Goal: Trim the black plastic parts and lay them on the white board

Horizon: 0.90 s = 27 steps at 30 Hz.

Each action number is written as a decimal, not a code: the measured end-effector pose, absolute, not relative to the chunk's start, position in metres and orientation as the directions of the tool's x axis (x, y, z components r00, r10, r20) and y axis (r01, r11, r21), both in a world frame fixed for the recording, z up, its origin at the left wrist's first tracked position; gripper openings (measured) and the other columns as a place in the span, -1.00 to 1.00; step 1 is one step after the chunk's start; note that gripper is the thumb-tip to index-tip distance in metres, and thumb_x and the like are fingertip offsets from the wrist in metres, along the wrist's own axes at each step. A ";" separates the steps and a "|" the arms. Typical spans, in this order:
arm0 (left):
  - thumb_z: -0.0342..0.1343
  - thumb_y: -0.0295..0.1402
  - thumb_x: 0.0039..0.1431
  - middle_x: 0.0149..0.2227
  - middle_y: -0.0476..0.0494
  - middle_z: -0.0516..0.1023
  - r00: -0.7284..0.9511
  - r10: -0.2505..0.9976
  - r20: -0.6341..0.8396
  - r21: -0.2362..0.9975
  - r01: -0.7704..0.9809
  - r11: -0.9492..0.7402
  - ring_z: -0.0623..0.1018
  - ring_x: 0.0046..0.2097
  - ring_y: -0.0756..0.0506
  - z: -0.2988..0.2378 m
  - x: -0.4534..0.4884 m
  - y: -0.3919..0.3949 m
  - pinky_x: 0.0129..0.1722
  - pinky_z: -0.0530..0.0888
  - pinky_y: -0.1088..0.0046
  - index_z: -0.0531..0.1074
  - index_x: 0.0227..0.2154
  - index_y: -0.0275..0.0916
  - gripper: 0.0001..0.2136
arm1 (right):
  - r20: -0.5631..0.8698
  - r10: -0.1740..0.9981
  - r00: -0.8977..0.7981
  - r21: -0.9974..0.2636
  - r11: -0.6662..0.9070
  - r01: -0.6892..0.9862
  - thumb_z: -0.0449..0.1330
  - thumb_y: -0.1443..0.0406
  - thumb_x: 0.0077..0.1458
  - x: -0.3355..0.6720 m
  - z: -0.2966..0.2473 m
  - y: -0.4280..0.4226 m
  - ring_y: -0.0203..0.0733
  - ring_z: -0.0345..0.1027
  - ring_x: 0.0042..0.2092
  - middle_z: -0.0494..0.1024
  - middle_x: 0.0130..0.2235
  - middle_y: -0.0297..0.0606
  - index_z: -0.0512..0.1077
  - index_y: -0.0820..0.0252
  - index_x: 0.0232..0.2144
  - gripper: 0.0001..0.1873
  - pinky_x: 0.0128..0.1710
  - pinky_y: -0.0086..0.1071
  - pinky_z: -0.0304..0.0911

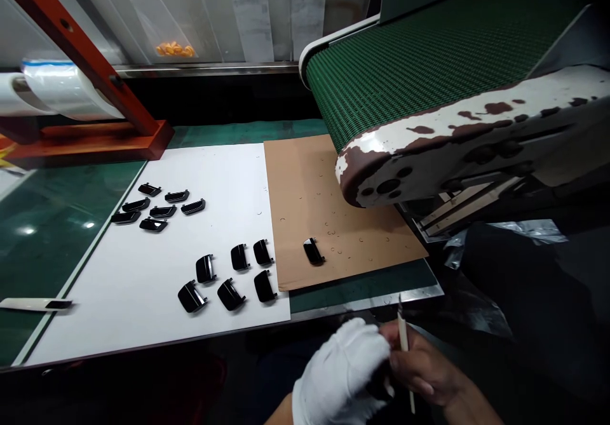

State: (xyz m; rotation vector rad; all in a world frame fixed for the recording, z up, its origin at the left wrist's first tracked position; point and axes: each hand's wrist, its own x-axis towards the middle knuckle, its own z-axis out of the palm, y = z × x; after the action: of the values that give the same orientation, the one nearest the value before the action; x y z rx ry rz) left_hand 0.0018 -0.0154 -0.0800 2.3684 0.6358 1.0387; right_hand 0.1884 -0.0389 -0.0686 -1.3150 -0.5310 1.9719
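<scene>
My left hand (pixel 345 374), in a white glove, is curled closed below the table's front edge; what it holds is hidden, though something dark shows under its fingers. My bare right hand (pixel 424 368) meets it and pinches a thin pale blade-like tool (pixel 405 342) that stands upright. One glossy black plastic part (pixel 313 251) lies alone on the brown cardboard sheet (pixel 305 183). Several more black parts (pixel 231 269) lie in a group on the white sheet (pixel 143 285), and another group of several black parts (pixel 157 207) lies further back left.
A green conveyor belt (pixel 429 50) with a worn white end frame (pixel 405 152) overhangs the cardboard from the right. A roll of clear film (pixel 61 88) on an orange stand (pixel 95 139) sits at the back left. A flat white strip (pixel 33 304) lies on the green mat at left.
</scene>
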 end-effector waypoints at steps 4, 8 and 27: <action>-0.12 -0.35 0.35 0.05 -0.21 0.50 0.751 0.433 0.499 0.637 0.022 -0.771 0.44 0.14 -0.09 -0.053 0.005 -0.003 0.20 0.30 0.30 -0.19 0.28 -0.15 -0.48 | -0.647 0.701 -0.299 -0.614 -0.712 -0.341 0.46 0.08 -0.45 0.182 -0.075 -0.044 -0.59 -0.23 -0.82 0.14 -0.86 -0.53 0.33 0.24 -0.77 -0.55 -0.84 -0.65 -0.27; 0.03 -0.17 0.26 0.05 -0.25 0.48 0.700 0.522 0.488 0.700 0.043 -0.712 0.44 0.13 -0.12 -0.053 0.006 0.003 0.22 0.28 0.28 0.00 0.21 -0.18 -0.46 | -0.643 0.724 -0.250 -0.647 -0.688 -0.329 0.44 -0.01 -0.47 0.179 -0.078 -0.042 -0.58 -0.26 -0.82 0.07 -0.86 -0.59 0.35 0.22 -0.74 -0.51 -0.84 -0.63 -0.28; 0.01 -0.58 0.09 0.03 -0.42 0.47 0.687 0.725 0.057 0.463 0.625 -0.629 0.48 0.06 -0.27 -0.073 0.026 -0.001 0.14 0.36 0.05 0.18 0.12 -0.47 -0.51 | -0.279 0.820 0.500 -0.641 -0.547 0.539 0.26 0.02 -0.07 0.187 -0.044 -0.064 0.04 0.52 -0.45 0.66 -0.42 -0.25 0.59 -0.11 -0.26 -0.70 -0.46 -0.25 0.35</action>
State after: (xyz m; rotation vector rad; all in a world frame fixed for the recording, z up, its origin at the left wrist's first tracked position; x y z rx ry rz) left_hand 0.0265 -0.0012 -0.0725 2.4895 1.0496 0.3330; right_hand 0.1865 -0.0642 -0.0435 -2.2699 -1.1162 0.7862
